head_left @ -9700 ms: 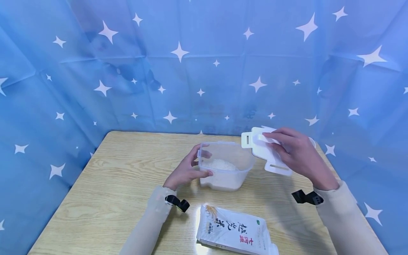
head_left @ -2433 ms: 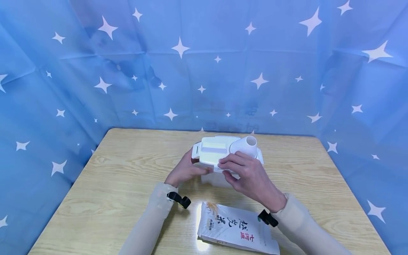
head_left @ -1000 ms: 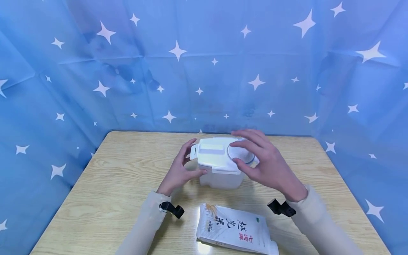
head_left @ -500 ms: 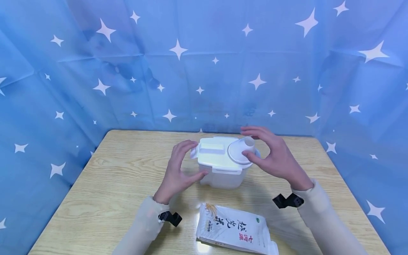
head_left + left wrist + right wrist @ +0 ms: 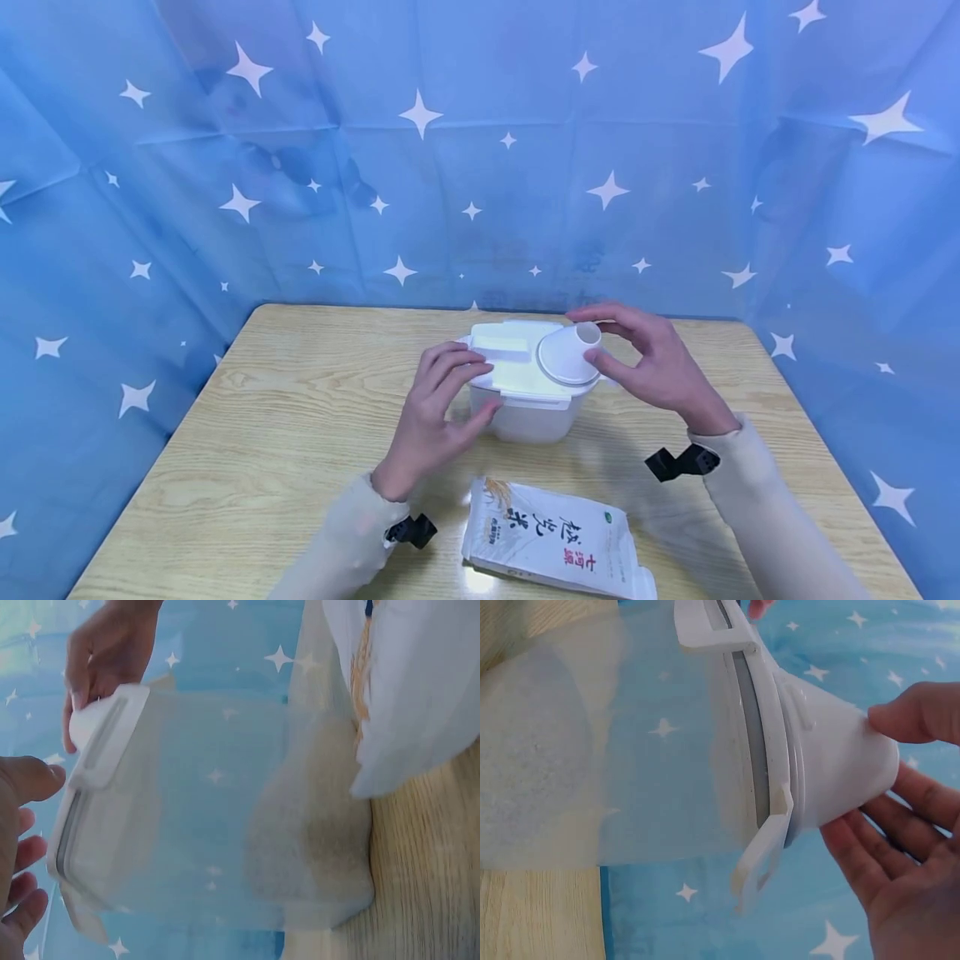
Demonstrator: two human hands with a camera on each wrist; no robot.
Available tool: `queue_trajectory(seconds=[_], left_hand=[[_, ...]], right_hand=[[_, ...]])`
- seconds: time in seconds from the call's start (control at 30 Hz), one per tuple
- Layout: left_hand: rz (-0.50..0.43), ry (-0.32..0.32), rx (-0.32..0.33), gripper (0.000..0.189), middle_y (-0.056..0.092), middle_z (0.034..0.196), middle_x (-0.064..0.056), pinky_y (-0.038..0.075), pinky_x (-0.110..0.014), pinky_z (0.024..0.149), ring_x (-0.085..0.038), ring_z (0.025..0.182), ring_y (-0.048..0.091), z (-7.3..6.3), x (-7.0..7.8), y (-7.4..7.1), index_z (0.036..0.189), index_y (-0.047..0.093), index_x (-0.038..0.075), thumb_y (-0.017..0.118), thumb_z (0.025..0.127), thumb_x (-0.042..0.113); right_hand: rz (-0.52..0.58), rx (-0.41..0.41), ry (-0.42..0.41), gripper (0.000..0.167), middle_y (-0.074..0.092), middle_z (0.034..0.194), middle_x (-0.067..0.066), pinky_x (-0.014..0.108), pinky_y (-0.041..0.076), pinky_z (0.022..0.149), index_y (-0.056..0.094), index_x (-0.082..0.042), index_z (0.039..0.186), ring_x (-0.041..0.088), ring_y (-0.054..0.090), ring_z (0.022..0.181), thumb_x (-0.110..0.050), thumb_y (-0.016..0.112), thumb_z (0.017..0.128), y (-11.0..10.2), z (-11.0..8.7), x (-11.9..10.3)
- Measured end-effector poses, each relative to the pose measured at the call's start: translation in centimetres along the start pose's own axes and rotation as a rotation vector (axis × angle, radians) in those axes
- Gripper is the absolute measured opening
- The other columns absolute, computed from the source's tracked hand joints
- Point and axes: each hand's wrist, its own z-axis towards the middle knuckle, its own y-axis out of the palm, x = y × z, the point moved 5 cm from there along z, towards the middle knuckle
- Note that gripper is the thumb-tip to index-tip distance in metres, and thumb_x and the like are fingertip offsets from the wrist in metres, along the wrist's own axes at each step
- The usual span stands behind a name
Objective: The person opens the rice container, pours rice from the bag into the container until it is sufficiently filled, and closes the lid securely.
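Note:
A translucent storage container (image 5: pixel 528 423) stands upright on the table with white rice (image 5: pixel 536 757) in its bottom. On top sits a white lid (image 5: pixel 513 377) bearing a cone-shaped spout (image 5: pixel 564 357) at its right end. Thumb and fingers of my right hand (image 5: pixel 663 367) hold the spout from both sides. My left hand (image 5: pixel 435 417) hovers at the lid's left end, fingers above it and thumb near the front edge; the left wrist view shows a gap to the lid. The right-end latch (image 5: pixel 761 859) hangs outward, unfastened.
A white printed rice bag (image 5: pixel 551 537) lies flat in front of the container, near the table's front edge. The wooden table (image 5: pixel 300 417) extends left and right. A blue star-patterned curtain (image 5: pixel 480 167) stands directly behind and beside it.
The lid, held in my right hand in the earliest frame, now sits on the container. My left hand has left the container's side and come over the lid's left end.

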Motion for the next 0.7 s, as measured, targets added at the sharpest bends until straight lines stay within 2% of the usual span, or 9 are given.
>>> queue_trajectory(seconds=[0.1, 0.2, 0.43, 0.7], left_hand=[[0.005, 0.048, -0.028, 0.039, 0.073, 0.116, -0.008, 0.051, -0.033, 0.111, -0.027, 0.118, 0.062, 0.1, 0.6, 0.4, 0.114, 0.073, 0.005, 0.087, 0.08, 0.014], [0.035, 0.061, -0.049, 0.031, 0.075, 0.11, -0.005, 0.054, -0.031, 0.104, -0.022, 0.111, 0.065, 0.1, 1.1, 0.8, 0.11, 0.076, 0.006, 0.087, 0.081, 0.014], [0.129, 0.019, -0.076, 0.02, 0.075, 0.105, -0.001, 0.054, -0.03, 0.098, -0.017, 0.107, 0.064, 0.3, 1.2, 1.1, 0.103, 0.08, 0.01, 0.085, 0.085, 0.018], [0.12, -0.002, -0.096, 0.017, 0.074, 0.103, 0.002, 0.054, -0.027, 0.096, -0.015, 0.105, 0.064, 0.6, 1.1, 1.3, 0.102, 0.081, 0.012, 0.084, 0.087, 0.018]], right_hand=[[0.016, -0.008, 0.009, 0.043, 0.067, 0.135, 0.009, 0.016, 0.046, 0.11, 0.066, -0.018, 0.133, 0.008, 0.057, 0.131, 0.001, 0.07, 0.094, 0.0, 0.0, 0.1], [0.027, -0.015, 0.024, 0.04, 0.067, 0.134, 0.009, 0.016, 0.046, 0.111, 0.067, -0.014, 0.132, 0.008, 0.056, 0.132, 0.0, 0.07, 0.094, 0.0, 0.0, 0.3], [0.044, -0.029, 0.078, 0.039, 0.067, 0.136, 0.003, 0.015, 0.045, 0.111, 0.066, -0.014, 0.133, 0.008, 0.055, 0.134, -0.004, 0.071, 0.095, 0.0, 0.1, 0.6], [0.054, -0.013, 0.089, 0.039, 0.067, 0.135, 0.003, 0.014, 0.045, 0.111, 0.066, -0.012, 0.132, 0.008, 0.056, 0.133, -0.004, 0.071, 0.095, 0.0, -0.1, 0.5]])
